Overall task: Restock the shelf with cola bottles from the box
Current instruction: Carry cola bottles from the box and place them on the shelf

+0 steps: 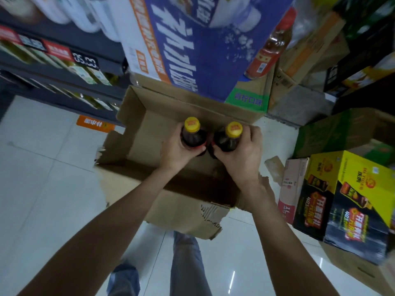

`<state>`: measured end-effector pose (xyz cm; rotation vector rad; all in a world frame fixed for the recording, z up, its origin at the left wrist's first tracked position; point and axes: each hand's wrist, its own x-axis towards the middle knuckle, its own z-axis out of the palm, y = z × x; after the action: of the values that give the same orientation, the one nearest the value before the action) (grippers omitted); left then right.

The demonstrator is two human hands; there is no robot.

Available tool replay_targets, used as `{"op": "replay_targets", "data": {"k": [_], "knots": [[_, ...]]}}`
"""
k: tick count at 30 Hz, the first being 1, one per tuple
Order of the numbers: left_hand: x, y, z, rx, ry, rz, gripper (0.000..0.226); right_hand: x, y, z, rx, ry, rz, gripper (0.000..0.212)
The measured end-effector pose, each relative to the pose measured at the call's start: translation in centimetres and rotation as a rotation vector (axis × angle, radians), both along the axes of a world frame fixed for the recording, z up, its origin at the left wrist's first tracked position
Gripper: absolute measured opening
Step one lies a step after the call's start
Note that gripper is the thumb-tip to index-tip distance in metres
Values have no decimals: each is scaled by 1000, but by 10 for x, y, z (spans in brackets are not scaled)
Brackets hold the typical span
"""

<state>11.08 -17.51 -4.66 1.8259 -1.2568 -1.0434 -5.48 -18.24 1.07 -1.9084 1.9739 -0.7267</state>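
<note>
Over the far end of the open box (pixel 136 167), left hand (pixel 174 151) and right hand (pixel 241 153) each grip a cola bottle (pixel 193 137) by the shoulder. I'd lift both straight up, clear of the flaps. Big blue carton (pixel 192 45) and yellow cases (pixel 346 199) crowd the far and right edges; shelf (pixel 64 67) sits left.

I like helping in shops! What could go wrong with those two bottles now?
The left hand and right hand each grip one dark yellow-capped cola bottle; a one-handed grip might slip. The bottles are close together and could knock. The torn brown cardboard box lies by the feet, so tripping is possible.
</note>
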Motion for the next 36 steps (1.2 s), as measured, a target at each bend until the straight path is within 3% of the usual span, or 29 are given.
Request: {"op": "replay_targets", "data": {"k": [3, 8, 12, 15, 20, 24, 32, 36], "knots": [[36, 36, 57, -66, 111, 48, 67, 21, 23, 55, 58, -220, 41, 64], [118, 116, 147, -226, 175, 179, 70, 90, 71, 140, 46, -327, 256, 59], [191, 205, 196, -297, 242, 381, 76, 171, 121, 178, 133, -456, 467, 55], [250, 280, 216, -336, 225, 538, 64, 246, 162, 188, 230, -528, 570, 52], [340, 410, 239, -351, 173, 866, 64, 381, 250, 204, 316, -499, 814, 52], [405, 509, 259, -407, 158, 1156, 48, 486, 330, 213, 341, -451, 1043, 50], [518, 692, 282, -454, -3, 1539, 49, 664, 485, 234, 534, -439, 1518, 50], [564, 756, 295, -493, -145, 1656, 44, 738, 548, 252, 536, -440, 1677, 63]]}}
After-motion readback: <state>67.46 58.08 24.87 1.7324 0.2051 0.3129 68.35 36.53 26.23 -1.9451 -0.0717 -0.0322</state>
